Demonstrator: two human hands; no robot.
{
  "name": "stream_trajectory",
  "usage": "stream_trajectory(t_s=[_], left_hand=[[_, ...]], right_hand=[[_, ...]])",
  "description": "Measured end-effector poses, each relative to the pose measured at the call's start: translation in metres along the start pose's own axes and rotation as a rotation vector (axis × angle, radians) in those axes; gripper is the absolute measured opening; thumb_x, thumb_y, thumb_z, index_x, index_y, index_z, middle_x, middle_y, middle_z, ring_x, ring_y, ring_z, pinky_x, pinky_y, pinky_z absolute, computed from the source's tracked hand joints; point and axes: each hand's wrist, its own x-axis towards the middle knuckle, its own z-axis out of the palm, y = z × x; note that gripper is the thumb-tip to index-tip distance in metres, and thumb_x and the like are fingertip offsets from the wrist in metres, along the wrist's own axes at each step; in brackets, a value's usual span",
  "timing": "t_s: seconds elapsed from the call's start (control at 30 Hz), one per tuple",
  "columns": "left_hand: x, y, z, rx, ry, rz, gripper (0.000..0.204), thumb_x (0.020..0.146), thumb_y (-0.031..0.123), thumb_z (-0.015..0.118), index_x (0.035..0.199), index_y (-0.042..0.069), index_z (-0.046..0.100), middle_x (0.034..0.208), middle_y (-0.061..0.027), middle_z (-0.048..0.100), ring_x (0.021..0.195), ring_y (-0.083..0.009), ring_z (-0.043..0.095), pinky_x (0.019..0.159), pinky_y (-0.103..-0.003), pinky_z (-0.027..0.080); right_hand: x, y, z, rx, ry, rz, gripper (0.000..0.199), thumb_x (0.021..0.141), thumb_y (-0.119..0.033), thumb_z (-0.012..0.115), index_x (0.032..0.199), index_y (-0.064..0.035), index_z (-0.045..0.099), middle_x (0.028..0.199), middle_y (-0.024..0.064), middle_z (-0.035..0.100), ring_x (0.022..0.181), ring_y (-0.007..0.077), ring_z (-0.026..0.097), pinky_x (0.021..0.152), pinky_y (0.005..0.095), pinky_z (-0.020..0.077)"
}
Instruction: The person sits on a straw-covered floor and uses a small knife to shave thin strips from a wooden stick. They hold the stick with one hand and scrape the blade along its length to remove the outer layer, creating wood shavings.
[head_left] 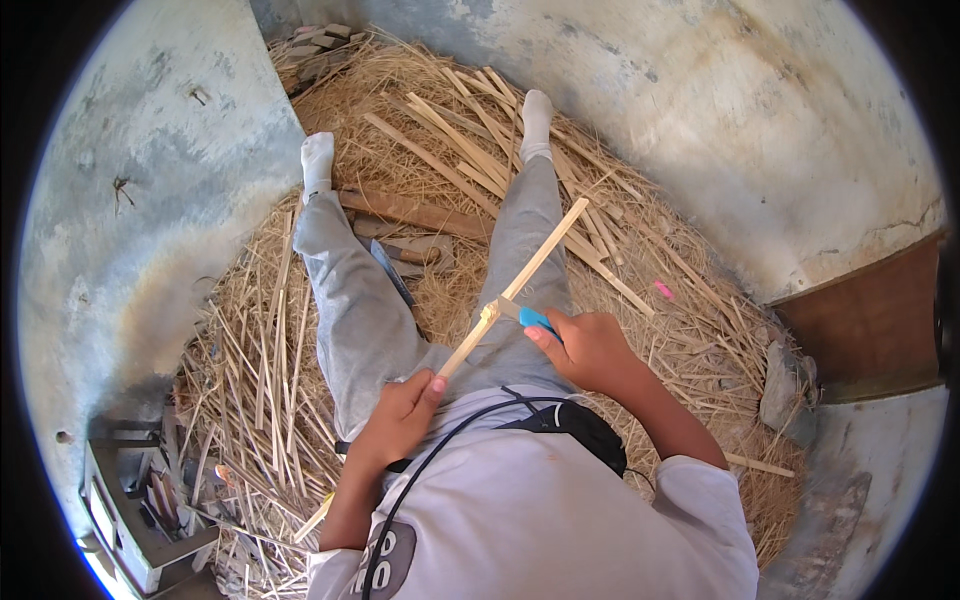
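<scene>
My left hand (pixel 402 412) is closed round the near end of a pale split-wood strip (pixel 545 246), which slants away up and to the right across my lap. In my right hand (pixel 590 350) is a knife with a blue handle (pixel 536 319), and its short flat blade (pixel 508 307) lies against the strip about midway along. Curled shavings (pixel 488 313) bunch on the strip just beside the blade. The fingers of my right hand wrap the handle and hide part of it.
My legs stretch out over a floor of shavings and loose strips (pixel 450 130). Between them lie a dark-bladed knife (pixel 390 270) and a wooden plank (pixel 415 212). Stained walls (pixel 160 250) rise on both sides. A wooden frame (pixel 150 545) stands lower left, a stone block (pixel 785 390) at right.
</scene>
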Motion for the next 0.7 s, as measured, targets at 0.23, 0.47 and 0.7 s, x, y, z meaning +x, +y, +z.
stream_trajectory(t_s=[0.23,0.47,0.7], left_hand=[[0.008,0.008,0.008,0.180,-0.031,0.057,0.049,0.111,0.039,0.043,0.086,-0.002,0.055,0.077,-0.0270,0.060,0.071,-0.0473,0.055,0.070,-0.049,0.046],[0.011,0.015,0.009,0.290,-0.135,-0.069,0.047,0.111,0.039,0.041,0.094,0.000,0.060,0.085,-0.0305,0.065,0.083,-0.0518,0.062,0.078,-0.056,0.048],[-0.004,0.017,0.014,0.394,-0.029,-0.054,0.043,0.110,0.037,0.044,0.094,0.002,0.062,0.072,-0.0273,0.066,0.071,-0.0501,0.065,0.067,-0.059,0.051]], right_hand=[[-0.004,0.023,0.023,-0.088,-0.067,0.052,0.050,0.105,-0.051,0.050,0.098,-0.0046,0.067,0.057,0.0165,0.060,0.055,0.0391,0.063,0.053,0.0492,0.0479],[-0.010,0.102,0.085,-0.087,0.092,0.269,0.047,0.107,-0.043,0.049,0.097,-0.0004,0.066,0.072,0.0258,0.064,0.080,0.0492,0.066,0.070,0.0520,0.0519],[-0.018,0.130,-0.006,0.220,0.133,0.704,0.060,0.108,-0.053,0.043,0.104,0.0027,0.066,0.077,0.0266,0.063,0.076,0.0432,0.063,0.074,0.0517,0.0469]])
